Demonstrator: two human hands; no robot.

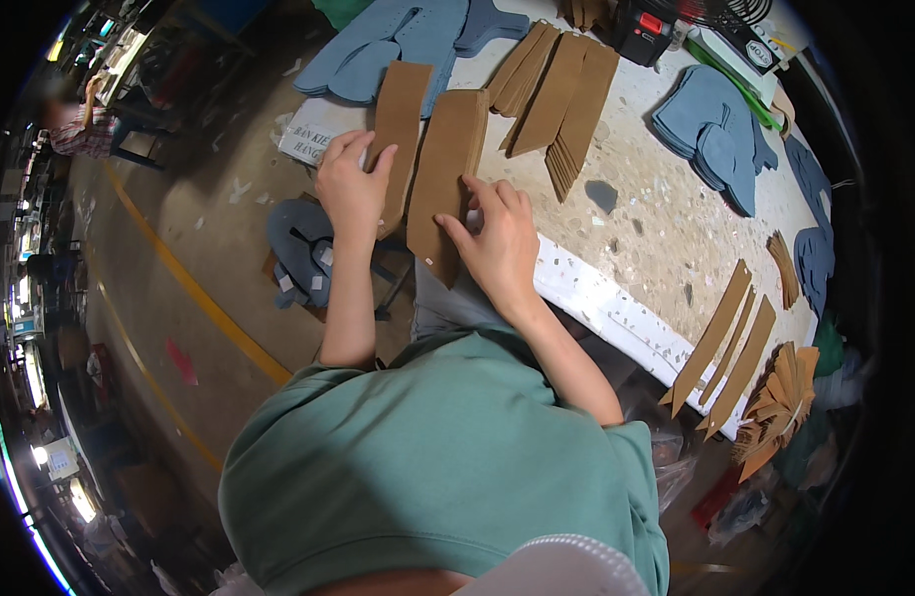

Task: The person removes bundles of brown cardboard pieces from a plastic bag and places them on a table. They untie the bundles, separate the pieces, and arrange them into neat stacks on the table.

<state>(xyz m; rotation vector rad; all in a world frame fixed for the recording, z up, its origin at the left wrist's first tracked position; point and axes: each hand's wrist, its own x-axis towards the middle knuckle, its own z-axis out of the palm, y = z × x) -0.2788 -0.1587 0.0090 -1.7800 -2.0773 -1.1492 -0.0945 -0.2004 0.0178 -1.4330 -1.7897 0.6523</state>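
Observation:
Two piles of long brown strips, leather-like, lie side by side at the table's near left edge, their lower ends jutting past it. My left hand [353, 189] is at the left pile [405, 109], thumb over its surface and fingers apart along its left side. The right pile [444, 149] is thicker, with layered edges showing. Against its right side is my right hand [502, 238], thumb on the top strip and index fingertip at the edge, fingers spread. The undersides of both piles are hidden.
More brown strips [566, 94] are fanned out farther back. Blue-grey cut pieces [378, 45] lie at the far left, others [710, 134] at the right. Loose strips [720, 338] and a brown bundle [780, 397] are near the right corner. A stool [303, 248] stands left of the table.

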